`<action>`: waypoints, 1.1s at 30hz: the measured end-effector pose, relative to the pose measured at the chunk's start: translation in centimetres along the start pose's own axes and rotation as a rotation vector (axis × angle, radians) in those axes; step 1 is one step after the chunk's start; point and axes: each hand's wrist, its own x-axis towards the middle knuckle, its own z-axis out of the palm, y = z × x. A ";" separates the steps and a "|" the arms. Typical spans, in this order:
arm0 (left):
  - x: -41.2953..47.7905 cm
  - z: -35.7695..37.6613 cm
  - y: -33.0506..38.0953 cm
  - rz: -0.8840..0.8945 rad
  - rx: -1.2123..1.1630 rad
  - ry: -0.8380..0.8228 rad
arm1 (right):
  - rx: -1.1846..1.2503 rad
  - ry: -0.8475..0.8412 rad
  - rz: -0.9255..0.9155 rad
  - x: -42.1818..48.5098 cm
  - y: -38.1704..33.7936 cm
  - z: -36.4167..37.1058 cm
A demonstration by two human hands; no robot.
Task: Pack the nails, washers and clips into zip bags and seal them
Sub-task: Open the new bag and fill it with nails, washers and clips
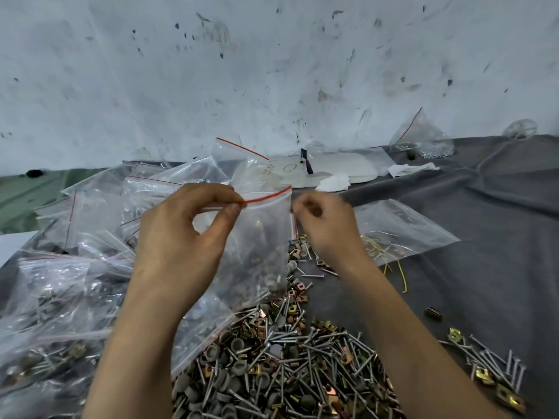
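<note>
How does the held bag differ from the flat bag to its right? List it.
The held bag hangs upright, pinched at its red strip by the left hand; the flat bag lies untouched on the cloth. The held bag carries grey washers; the flat bag shows thin yellow strands. Both are clear plastic.

Clear zip bag (pixel 260 237), red strip (pixel 266 196); grey cloth (pixel 484 237)

- a white wall (pixel 272 71) scuffed with dark marks
- a creased grey cloth (pixel 484 222) over the table
- crumpled white tissue (pixel 411 169) near the wall
- thin yellow wire (pixel 403 276) on the cloth
</note>
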 end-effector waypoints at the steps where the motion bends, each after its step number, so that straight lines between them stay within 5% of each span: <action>1: 0.0 0.0 0.0 0.000 -0.001 0.002 | -0.170 -0.129 0.062 0.0 1.0 0.3; 5: 0.0 -0.1 -0.1 -0.002 -0.014 0.008 | -0.517 -0.645 0.174 -0.7 3.4 2.2; 15: 0.0 -0.3 -0.4 -0.003 -0.025 0.013 | -0.647 -0.735 0.176 -0.9 3.1 2.8; 18: 0.1 -0.3 -0.5 0.001 -0.013 0.011 | -0.561 -0.675 0.139 -0.4 2.6 1.6; 20: 0.1 -0.3 -0.6 0.004 0.007 -0.004 | -0.384 -0.492 0.107 0.2 2.0 0.4; 23: 0.1 -0.1 -0.6 0.001 0.001 -0.031 | 0.055 -0.124 -0.016 0.5 -0.3 -1.1; 26: 0.1 0.0 -0.5 -0.006 -0.011 -0.049 | 0.453 -0.032 -0.165 -0.4 -2.6 -1.6; 33: 0.0 0.0 -0.2 0.009 -0.007 -0.053 | 0.232 -0.089 -0.331 -1.0 -3.3 -1.3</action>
